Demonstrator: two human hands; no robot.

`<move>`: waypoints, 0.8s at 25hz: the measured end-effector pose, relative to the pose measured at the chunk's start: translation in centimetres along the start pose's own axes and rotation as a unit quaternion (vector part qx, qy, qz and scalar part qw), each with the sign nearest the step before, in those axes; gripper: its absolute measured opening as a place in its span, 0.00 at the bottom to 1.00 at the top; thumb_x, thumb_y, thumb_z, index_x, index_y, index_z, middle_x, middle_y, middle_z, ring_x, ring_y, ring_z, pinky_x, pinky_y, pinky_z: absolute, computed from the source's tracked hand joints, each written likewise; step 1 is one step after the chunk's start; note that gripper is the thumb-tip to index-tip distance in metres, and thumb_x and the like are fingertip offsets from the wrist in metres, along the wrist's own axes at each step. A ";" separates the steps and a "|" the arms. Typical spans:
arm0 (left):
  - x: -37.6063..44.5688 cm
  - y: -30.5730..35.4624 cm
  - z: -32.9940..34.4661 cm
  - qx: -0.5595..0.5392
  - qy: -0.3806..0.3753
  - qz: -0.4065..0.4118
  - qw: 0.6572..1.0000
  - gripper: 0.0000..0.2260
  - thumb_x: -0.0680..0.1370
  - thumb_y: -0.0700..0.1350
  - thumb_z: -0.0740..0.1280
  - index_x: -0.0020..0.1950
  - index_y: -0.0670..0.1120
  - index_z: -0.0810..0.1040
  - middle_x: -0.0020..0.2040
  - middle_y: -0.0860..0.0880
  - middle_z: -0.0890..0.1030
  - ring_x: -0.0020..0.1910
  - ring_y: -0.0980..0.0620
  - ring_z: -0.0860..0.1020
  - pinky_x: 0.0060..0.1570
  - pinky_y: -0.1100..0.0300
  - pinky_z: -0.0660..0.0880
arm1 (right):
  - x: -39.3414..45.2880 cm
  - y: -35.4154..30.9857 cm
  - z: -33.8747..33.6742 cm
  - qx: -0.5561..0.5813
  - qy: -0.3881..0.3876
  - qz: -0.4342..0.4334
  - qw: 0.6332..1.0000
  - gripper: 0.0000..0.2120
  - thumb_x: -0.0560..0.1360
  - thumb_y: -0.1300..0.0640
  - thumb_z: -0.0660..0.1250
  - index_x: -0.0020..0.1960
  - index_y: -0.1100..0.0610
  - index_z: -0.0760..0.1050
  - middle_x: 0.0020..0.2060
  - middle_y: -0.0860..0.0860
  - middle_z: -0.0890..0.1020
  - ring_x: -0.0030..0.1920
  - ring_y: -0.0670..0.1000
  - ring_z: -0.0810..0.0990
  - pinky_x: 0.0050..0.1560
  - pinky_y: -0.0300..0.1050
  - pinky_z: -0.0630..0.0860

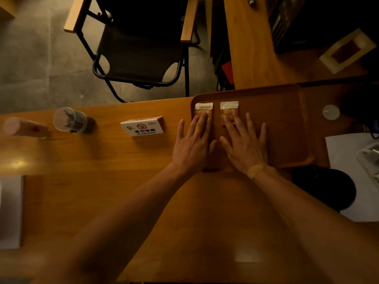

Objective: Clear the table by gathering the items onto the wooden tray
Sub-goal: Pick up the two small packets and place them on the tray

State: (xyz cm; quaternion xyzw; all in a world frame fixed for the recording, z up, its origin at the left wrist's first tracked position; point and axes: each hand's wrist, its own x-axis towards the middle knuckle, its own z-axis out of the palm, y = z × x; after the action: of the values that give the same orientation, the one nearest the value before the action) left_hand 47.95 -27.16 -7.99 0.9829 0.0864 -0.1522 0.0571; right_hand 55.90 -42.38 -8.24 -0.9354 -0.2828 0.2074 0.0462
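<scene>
The wooden tray (pixel 281 128) lies on the table at the right. Two small sugar packets rest side by side in its left part: the left packet (pixel 203 108) and the right packet (pixel 229 107). My left hand (pixel 191 146) lies flat, fingers spread, with its fingertips on the left packet's near end. My right hand (pixel 244 146) lies flat the same way, fingertips on the right packet. A white "no smoking" sign block (pixel 142 126) stands on the table left of the tray. Further left are a clear plastic cup (pixel 69 119) and a pinkish glass (pixel 24 128).
A black folding chair (pixel 141 50) stands beyond the table's far edge. A white round lid (pixel 331 112) lies right of the tray. A black round object (pixel 326 189) and white paper (pixel 348 160) sit at the right, and a white sheet (pixel 10 212) at the left edge.
</scene>
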 end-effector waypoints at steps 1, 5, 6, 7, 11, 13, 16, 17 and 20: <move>0.3 0.0 -0.2 -0.001 -0.002 -0.004 1.000 0.31 0.81 0.62 0.42 0.79 0.48 0.41 0.80 0.46 0.43 0.78 0.47 0.43 0.75 0.40 0.42 | 0.3 -0.1 -0.2 0.000 -0.001 -0.002 1.000 0.29 0.80 0.38 0.44 0.79 0.43 0.40 0.79 0.45 0.40 0.79 0.56 0.41 0.74 0.70 0.42; 1.3 -0.2 -0.6 -0.006 -0.006 -0.007 1.000 0.31 0.81 0.62 0.43 0.79 0.47 0.41 0.80 0.46 0.43 0.78 0.46 0.44 0.75 0.41 0.42 | 1.3 -0.2 -0.6 -0.005 -0.002 -0.009 1.000 0.29 0.81 0.38 0.44 0.78 0.43 0.39 0.79 0.45 0.40 0.79 0.56 0.40 0.74 0.70 0.43; 1.5 -0.2 -0.7 -0.007 -0.007 -0.006 1.000 0.31 0.81 0.62 0.43 0.79 0.47 0.41 0.80 0.45 0.43 0.78 0.46 0.44 0.75 0.41 0.42 | 1.4 -0.2 -0.7 -0.004 -0.003 -0.011 1.000 0.29 0.81 0.38 0.44 0.78 0.42 0.39 0.79 0.45 0.40 0.79 0.56 0.40 0.74 0.70 0.43; 1.5 -0.3 -0.7 -0.009 -0.008 -0.004 1.000 0.31 0.81 0.62 0.44 0.79 0.47 0.41 0.80 0.45 0.43 0.78 0.46 0.44 0.75 0.41 0.42 | 1.4 -0.2 -0.8 -0.003 -0.005 -0.013 1.000 0.29 0.81 0.38 0.44 0.78 0.42 0.39 0.79 0.45 0.40 0.79 0.56 0.40 0.74 0.70 0.43; 1.6 -0.6 -0.6 -0.008 -0.005 0.000 1.000 0.31 0.81 0.62 0.46 0.79 0.47 0.42 0.80 0.45 0.44 0.78 0.45 0.45 0.75 0.40 0.44 | 1.5 0.0 -0.9 -0.001 -0.004 -0.017 1.000 0.29 0.81 0.38 0.45 0.78 0.42 0.40 0.79 0.45 0.41 0.79 0.56 0.41 0.74 0.70 0.43; 1.6 -0.6 -0.5 -0.003 -0.004 0.002 1.000 0.32 0.81 0.61 0.46 0.79 0.47 0.42 0.80 0.45 0.44 0.78 0.45 0.45 0.75 0.40 0.45 | 1.6 -0.1 -0.7 0.001 -0.001 -0.016 1.000 0.29 0.81 0.38 0.45 0.78 0.42 0.40 0.79 0.45 0.41 0.79 0.56 0.41 0.74 0.70 0.42; 1.6 -0.8 -0.4 -0.008 -0.005 0.003 1.000 0.31 0.81 0.61 0.47 0.79 0.47 0.42 0.80 0.46 0.43 0.78 0.45 0.45 0.75 0.40 0.45 | 1.8 -0.2 -0.6 0.003 0.003 -0.015 1.000 0.30 0.80 0.37 0.46 0.78 0.42 0.41 0.79 0.44 0.41 0.79 0.56 0.41 0.73 0.71 0.42; 1.6 -0.8 -0.4 -0.010 -0.005 0.003 1.000 0.31 0.81 0.61 0.47 0.79 0.47 0.42 0.80 0.46 0.43 0.78 0.45 0.45 0.75 0.40 0.45 | 1.8 -0.2 -0.5 0.003 0.003 -0.015 1.000 0.30 0.80 0.37 0.46 0.78 0.42 0.40 0.79 0.44 0.41 0.79 0.57 0.41 0.73 0.71 0.42; 1.7 -0.7 -0.4 -0.014 -0.005 0.001 1.000 0.31 0.81 0.61 0.47 0.79 0.48 0.42 0.80 0.46 0.43 0.78 0.45 0.45 0.75 0.40 0.45 | 1.9 -0.2 -0.3 0.001 0.007 -0.015 1.000 0.29 0.80 0.37 0.45 0.78 0.41 0.40 0.79 0.44 0.40 0.79 0.57 0.40 0.73 0.71 0.42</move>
State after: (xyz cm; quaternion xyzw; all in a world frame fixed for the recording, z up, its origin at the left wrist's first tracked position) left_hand 49.47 -26.15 -8.21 0.9813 0.0868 -0.1558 0.0716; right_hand 57.37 -41.12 -8.61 -0.9324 -0.2962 0.2005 0.0520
